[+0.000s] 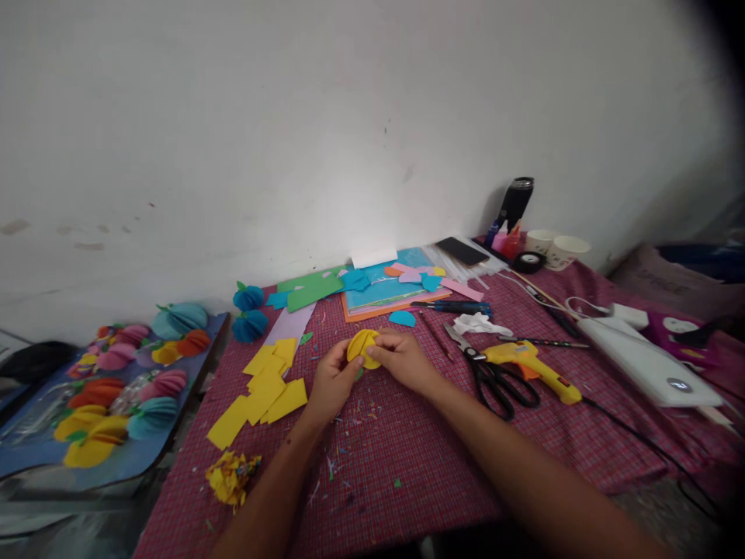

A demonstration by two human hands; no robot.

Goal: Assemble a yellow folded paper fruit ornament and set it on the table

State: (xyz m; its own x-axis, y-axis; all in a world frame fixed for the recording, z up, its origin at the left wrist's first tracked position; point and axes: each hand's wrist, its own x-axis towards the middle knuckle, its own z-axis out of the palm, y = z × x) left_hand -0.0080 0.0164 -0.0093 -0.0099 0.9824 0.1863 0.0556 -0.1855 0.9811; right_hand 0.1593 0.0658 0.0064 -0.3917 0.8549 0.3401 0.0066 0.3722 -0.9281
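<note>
Over the middle of the checked table, both my hands hold a yellow folded-paper ball [362, 344] made of round paper layers. My left hand [336, 374] grips its left side, thumb on the near face. My right hand [403, 357] pinches its right edge between thumb and fingers. Yellow paper pieces [268, 388] lie loose to the left of my left hand. Beyond my right hand are black-handled scissors [489, 376] and a yellow hot glue gun [532, 366]. A light-blue half circle of paper [402, 318] lies just past my hands.
Finished paper balls [96, 431] in several colours fill a blue board [35, 458] at left. Two blue paper balls [250, 310] stand at the table's left edge. A crumpled yellow paper [230, 477] lies near my left forearm. A phone [462, 251], cups [566, 250] and white power bank [646, 361] sit right.
</note>
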